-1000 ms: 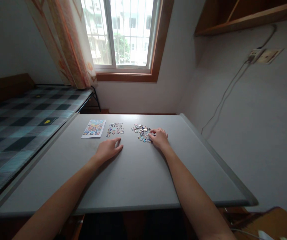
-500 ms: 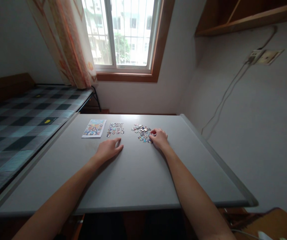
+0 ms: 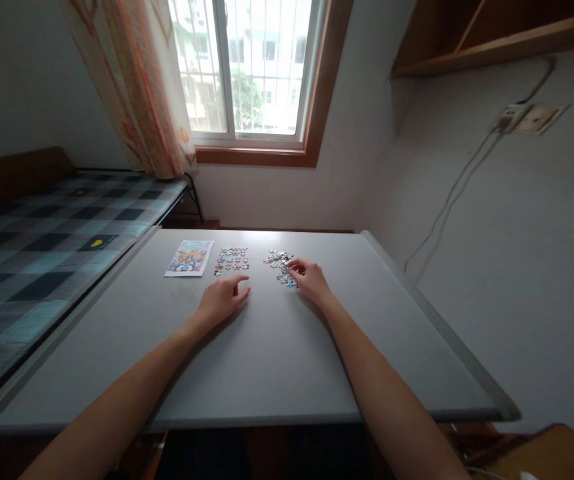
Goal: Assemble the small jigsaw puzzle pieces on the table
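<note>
My left hand (image 3: 221, 297) rests on the table just below rows of laid-out jigsaw pieces (image 3: 233, 259). Its thumb and index finger are apart, with nothing between them. Over the right side of a loose heap of jigsaw pieces (image 3: 279, 259) is my right hand (image 3: 309, 279). Thumb and fingertips are pinched together there, seemingly on a small jigsaw piece that the fingers mostly cover. A colourful picture card (image 3: 189, 259) with a cartoon print lies flat to the left of the rows.
The light grey table (image 3: 267, 360) has a raised rim on its right side. A bed with a checked mattress (image 3: 67, 227) stands along the left. Behind are a window (image 3: 247, 73) and a curtain (image 3: 137, 87). A cable (image 3: 447, 200) hangs from the right wall socket.
My right hand has shifted left across the heap, its fingertips still pinched. The left hand stays almost where it was, and the whole view has moved very slightly.
</note>
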{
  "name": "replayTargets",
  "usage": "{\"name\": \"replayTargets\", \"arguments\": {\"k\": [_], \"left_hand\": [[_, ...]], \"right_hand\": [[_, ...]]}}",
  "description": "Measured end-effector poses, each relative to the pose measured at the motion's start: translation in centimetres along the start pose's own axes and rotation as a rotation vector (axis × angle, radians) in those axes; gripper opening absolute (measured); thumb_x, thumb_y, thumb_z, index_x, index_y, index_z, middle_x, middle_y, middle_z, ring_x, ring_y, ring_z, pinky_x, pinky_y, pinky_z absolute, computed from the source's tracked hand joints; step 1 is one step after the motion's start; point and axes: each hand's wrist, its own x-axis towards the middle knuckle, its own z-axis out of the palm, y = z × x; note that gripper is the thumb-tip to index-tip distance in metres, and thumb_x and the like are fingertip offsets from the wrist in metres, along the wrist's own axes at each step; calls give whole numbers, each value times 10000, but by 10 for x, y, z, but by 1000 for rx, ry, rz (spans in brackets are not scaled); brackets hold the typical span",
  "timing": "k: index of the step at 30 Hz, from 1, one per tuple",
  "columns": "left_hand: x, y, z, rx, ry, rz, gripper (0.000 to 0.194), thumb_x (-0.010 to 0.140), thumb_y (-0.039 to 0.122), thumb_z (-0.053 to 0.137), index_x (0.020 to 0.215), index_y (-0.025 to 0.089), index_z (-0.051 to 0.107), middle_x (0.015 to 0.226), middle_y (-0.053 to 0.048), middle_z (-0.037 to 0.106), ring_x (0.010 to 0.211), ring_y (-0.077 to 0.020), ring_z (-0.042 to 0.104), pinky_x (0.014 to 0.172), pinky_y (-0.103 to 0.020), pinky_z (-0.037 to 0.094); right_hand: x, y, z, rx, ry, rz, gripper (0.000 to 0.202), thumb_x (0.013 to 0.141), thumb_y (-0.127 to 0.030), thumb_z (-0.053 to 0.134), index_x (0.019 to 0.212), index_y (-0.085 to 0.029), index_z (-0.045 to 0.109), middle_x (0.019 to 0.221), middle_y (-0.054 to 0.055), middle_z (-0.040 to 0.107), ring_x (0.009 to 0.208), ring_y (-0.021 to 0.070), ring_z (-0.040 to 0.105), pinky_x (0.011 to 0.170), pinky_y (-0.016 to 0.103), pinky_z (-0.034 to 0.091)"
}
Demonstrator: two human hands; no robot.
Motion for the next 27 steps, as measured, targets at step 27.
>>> {"name": "replayTargets", "arguments": {"k": [27], "left_hand": [[-3, 6, 10, -126, 67, 138, 224, 858, 372, 534, 920, 244, 706, 691, 15, 664, 599, -112, 567, 605, -219, 396]], "right_hand": [[-19, -28, 31, 203, -241, -170, 151, 804, -219, 593, 910, -176, 692, 724, 14, 667, 654, 112, 579, 630, 231, 436]]}}
